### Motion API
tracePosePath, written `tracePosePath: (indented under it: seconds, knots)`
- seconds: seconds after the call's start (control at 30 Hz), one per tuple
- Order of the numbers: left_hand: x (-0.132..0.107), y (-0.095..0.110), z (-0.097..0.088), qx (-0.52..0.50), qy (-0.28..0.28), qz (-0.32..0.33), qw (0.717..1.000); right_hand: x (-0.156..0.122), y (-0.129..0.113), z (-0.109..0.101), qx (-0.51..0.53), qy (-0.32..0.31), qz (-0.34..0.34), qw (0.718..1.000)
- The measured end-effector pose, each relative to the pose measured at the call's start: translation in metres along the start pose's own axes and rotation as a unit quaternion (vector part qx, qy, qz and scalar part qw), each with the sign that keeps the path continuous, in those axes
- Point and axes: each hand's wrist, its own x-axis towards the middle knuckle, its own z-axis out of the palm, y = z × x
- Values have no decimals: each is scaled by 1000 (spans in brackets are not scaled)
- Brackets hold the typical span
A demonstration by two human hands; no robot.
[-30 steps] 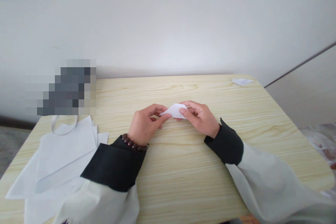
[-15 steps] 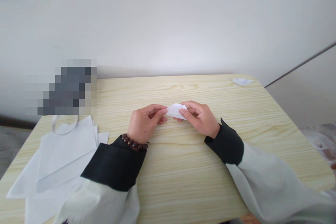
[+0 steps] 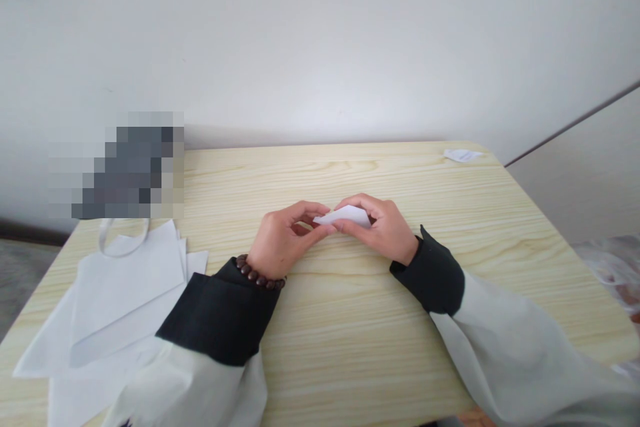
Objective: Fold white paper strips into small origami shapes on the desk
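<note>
A small folded piece of white paper (image 3: 347, 215) is held between both hands just above the middle of the light wooden table (image 3: 350, 327). My left hand (image 3: 285, 240), with a dark bead bracelet at the wrist, pinches the paper's left tip with thumb and fingers. My right hand (image 3: 383, 227) curls over the paper's right part, fingers closed on it. The two hands nearly touch each other.
Several white paper sheets (image 3: 110, 307) lie spread at the table's left, with a white loop (image 3: 123, 240) at their far end. A small paper scrap (image 3: 463, 155) sits at the far right corner. A blurred-out dark object (image 3: 125, 167) stands at the far left.
Both hands have drawn closer together. The folded paper has tilted flatter and my right fingers have come over its top; my left hand shifted slightly right.
</note>
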Motion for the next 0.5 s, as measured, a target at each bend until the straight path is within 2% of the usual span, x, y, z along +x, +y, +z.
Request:
tracePosePath:
  seconds: [0.13,0.3,0.5]
  knots:
    - [0,3,0,12,1,7,1000,-1,1,1,-1,4,-4,1000]
    - [-2,5,1,-1,12,-19,1000,-1,0,2,-13,4,8,1000]
    - [-1,4,2,-67,20,-50,996,0,0,2,-21,5,15,1000]
